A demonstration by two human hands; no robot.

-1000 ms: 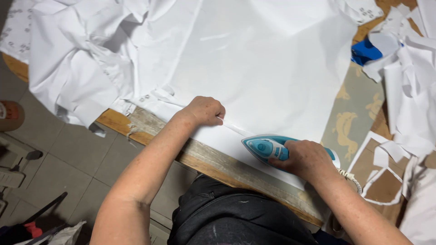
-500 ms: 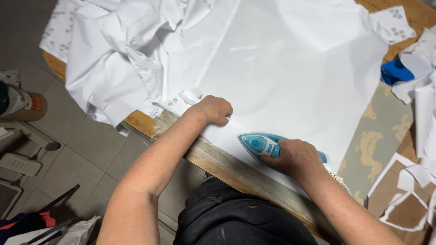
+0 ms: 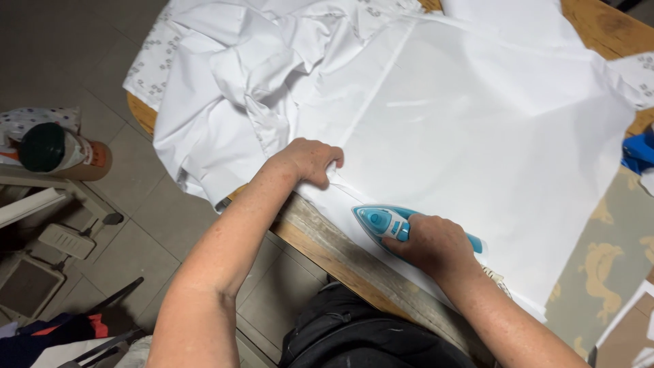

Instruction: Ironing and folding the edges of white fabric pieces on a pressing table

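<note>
A large white cloth (image 3: 463,136) lies spread over a wooden table (image 3: 320,242). My right hand (image 3: 432,245) grips the handle of a turquoise and white iron (image 3: 381,221), which rests on the cloth's near hem with its tip pointing left. My left hand (image 3: 310,160) is closed on the hem just left of the iron's tip, pinching the fabric at the table's edge. More white fabric (image 3: 225,82) is bunched up at the table's left end, part of it with a small printed pattern.
A blue object (image 3: 639,153) lies at the right edge on a patterned beige cover (image 3: 606,272). On the tiled floor at left stand a can with a dark green lid (image 3: 58,150), a white frame and some clutter.
The view has shifted, so the table sits further right and lower. Both hands keep their grip; the iron stays on the hem close to my left hand.
</note>
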